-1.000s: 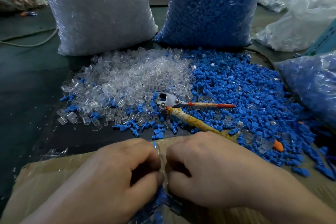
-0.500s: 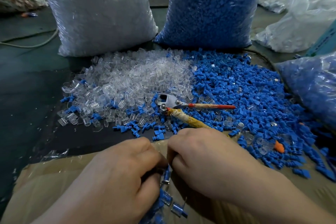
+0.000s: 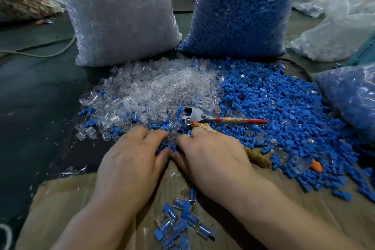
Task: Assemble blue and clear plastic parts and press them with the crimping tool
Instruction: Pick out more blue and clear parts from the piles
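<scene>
A heap of clear plastic parts (image 3: 154,91) lies beside a heap of blue plastic parts (image 3: 274,111) on the dark floor. The crimping tool (image 3: 192,115) lies between them, its red handle (image 3: 241,121) pointing right; its yellow wrapped handle (image 3: 257,156) runs under my right hand. My left hand (image 3: 129,160) and my right hand (image 3: 213,156) sit side by side at the near edge of the heaps, fingers loosely bent over loose parts, with nothing seen held. Several assembled blue-and-clear pieces (image 3: 182,219) lie on the cardboard (image 3: 71,199) between my wrists.
A big bag of clear parts (image 3: 117,16) and a big bag of blue parts (image 3: 239,10) stand behind the heaps. Another bag of blue parts (image 3: 349,95) lies at the right, white plastic bags (image 3: 341,26) behind it. A cable (image 3: 40,53) crosses the floor at left.
Both hands let go of the piece they were pressing together near my body and moved forward onto the loose parts. The assembled pieces on the cardboard are now uncovered.
</scene>
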A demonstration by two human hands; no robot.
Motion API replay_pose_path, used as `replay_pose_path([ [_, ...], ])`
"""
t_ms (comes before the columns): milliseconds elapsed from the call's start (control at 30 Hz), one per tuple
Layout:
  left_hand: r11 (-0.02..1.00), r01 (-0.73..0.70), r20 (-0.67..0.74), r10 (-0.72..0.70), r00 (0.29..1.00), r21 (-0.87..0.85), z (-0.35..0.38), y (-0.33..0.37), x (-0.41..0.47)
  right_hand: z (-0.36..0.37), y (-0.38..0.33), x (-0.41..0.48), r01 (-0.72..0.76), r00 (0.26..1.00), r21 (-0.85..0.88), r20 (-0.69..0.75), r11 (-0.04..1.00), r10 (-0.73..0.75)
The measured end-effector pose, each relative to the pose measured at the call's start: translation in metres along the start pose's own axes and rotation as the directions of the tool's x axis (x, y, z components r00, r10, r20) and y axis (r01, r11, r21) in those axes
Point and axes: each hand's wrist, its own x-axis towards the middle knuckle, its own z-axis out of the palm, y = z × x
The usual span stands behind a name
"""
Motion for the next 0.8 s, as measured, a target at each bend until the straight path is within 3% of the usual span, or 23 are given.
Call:
replay_pose_path([
  [300,0.995,-0.038,-0.041,0.034,0.999,-0.092,0.004,-0.001,0.001,0.001,0.007,-0.002,0.038,0.999,0.118,-0.040,0.992,-0.033],
  [533,0.990,-0.077,-0.051,0.072,0.996,-0.118,0.004,-0.004,0.002,0.002,0.011,0.001,0.061,0.992,0.340,-0.127,0.939,-0.018],
  [800,0.988,-0.153,-0.061,0.153,0.986,0.004,0.003,0.002,0.000,0.005,0.007,0.002,0.109,0.980,0.335,-0.194,0.936,-0.045],
])
